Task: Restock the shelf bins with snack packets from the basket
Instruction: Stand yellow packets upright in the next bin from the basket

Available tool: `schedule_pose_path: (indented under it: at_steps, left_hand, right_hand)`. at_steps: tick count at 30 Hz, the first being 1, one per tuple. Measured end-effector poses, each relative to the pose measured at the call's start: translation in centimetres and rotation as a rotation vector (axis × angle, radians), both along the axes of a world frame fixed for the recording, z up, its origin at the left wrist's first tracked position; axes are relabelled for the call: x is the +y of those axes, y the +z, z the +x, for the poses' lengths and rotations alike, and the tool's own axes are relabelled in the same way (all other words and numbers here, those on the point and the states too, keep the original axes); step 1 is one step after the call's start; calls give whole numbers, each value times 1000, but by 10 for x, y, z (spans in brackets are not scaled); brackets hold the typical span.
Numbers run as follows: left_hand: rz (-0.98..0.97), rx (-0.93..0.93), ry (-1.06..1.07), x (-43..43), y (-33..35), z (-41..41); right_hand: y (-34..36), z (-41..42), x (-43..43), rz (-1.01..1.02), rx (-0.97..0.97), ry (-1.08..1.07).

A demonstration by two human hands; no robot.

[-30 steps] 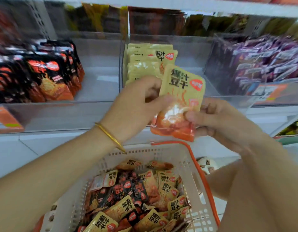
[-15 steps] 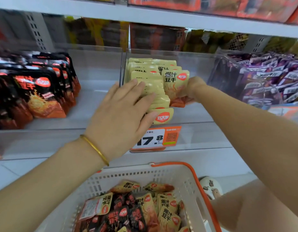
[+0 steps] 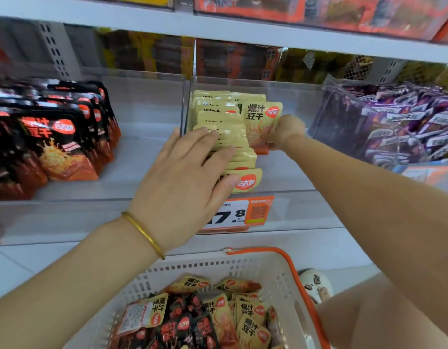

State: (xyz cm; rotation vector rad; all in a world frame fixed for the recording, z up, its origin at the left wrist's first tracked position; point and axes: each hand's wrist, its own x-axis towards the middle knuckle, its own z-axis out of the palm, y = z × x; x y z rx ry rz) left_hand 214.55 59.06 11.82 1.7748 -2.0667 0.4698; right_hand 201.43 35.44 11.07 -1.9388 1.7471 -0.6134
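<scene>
**Packet going into the centre bin**

The clear plastic bin (image 3: 290, 173) at frame centre holds a leaning row of glossy yellow snack packets (image 3: 226, 138). The white slotted basket (image 3: 217, 263), bottom centre, is part full. The left hand (image 3: 182, 182) presses the row with flat fingers. The right hand (image 3: 288, 129) pinches one upright yellow packet (image 3: 261, 122) beside it. If the left hand lets go early, the row may topple.

Person: two bare forearms, one shod foot.
Left wrist: one thin, plain, gold-coloured bangle (image 3: 143, 234), smooth and round-sectioned, just behind the left hand (image 3: 182, 182). Right hand (image 3: 287, 129) and both forearms bare. Foot: white clog-style shoe (image 3: 316, 285), rounded toe, small brownish charms fixed on its upper.
</scene>
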Motion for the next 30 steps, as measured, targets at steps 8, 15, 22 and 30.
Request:
schedule_pose_path:
  at_steps: [8,15,22,30]
  left_hand:
    - [-11,2,-3,0,0,1]
    - [-28,3,-10,3,0,0]
    - [-234,-80,-247,56,-6,-30]
    - [438,-196,-271,74,-99,-30]
  right_hand:
    - [-4,7,11,131,84,61]
    - [29,-6,37,130,234,111]
    - [79,-73,178,-133,-222,471]
    - [-194,-62,198,405,859,975]
